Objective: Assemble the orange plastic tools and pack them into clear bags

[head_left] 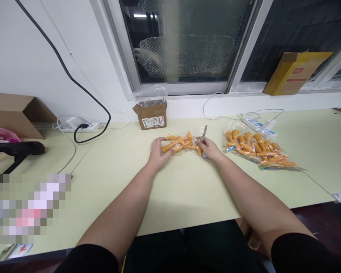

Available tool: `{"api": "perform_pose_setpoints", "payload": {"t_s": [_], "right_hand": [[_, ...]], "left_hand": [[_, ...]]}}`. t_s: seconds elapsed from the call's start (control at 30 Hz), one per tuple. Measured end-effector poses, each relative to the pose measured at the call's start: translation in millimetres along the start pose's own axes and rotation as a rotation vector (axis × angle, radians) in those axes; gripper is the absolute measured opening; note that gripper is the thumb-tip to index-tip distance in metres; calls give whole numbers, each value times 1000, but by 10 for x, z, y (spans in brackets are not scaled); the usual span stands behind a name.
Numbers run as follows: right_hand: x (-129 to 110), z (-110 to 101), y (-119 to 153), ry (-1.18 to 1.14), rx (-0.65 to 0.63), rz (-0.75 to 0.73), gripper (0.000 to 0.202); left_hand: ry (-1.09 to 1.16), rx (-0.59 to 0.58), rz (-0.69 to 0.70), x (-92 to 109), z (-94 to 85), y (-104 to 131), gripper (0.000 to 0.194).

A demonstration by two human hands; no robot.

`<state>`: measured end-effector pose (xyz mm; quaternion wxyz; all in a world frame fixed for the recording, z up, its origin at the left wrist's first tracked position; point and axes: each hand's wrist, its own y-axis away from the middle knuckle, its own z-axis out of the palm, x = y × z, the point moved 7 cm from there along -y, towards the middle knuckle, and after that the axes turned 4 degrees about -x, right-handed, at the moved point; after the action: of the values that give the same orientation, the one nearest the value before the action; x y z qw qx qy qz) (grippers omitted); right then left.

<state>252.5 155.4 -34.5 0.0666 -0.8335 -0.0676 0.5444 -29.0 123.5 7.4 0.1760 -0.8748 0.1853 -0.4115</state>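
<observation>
A clear plastic bag of orange, carrot-like pieces (182, 142) lies on the pale table (182, 193) in front of me. My left hand (158, 151) is closed around its left end, fingers behind and thumb in front. At the other end, my right hand (210, 149) pinches the bag's edge, where a green printed strip sticks up. To the right of that hand rest more clear bags of similar orange pieces (247, 142), overlapping one another. What exactly the orange pieces are, I cannot tell.
A small open cardboard box (153, 116) stands by the wall below the window. Power strips (261, 127) with white cables lie at the back. A black cable (71, 77) hangs down at left, near a larger cardboard box (11, 113). A yellow carton (297, 74) leans on the sill.
</observation>
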Motion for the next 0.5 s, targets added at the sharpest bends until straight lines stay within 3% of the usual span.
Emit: {"api": "perform_pose_setpoints", "payload": {"t_s": [0.1, 0.2, 0.4, 0.5], "right_hand": [[-166, 72, -26, -144, -33, -74, 35], [-180, -135, -30, -282, 119, -23, 40], [-29, -567, -17, -322, 299, 30, 43], [57, -634, -20, -303, 348, 36, 44]], "left_hand": [[-81, 186, 2, 45, -180, 19, 36], [-132, 211, -30, 61, -228, 27, 31], [-235, -42, -72, 90, -44, 29, 41], [-305, -170, -108, 77, 46, 49, 40]]}}
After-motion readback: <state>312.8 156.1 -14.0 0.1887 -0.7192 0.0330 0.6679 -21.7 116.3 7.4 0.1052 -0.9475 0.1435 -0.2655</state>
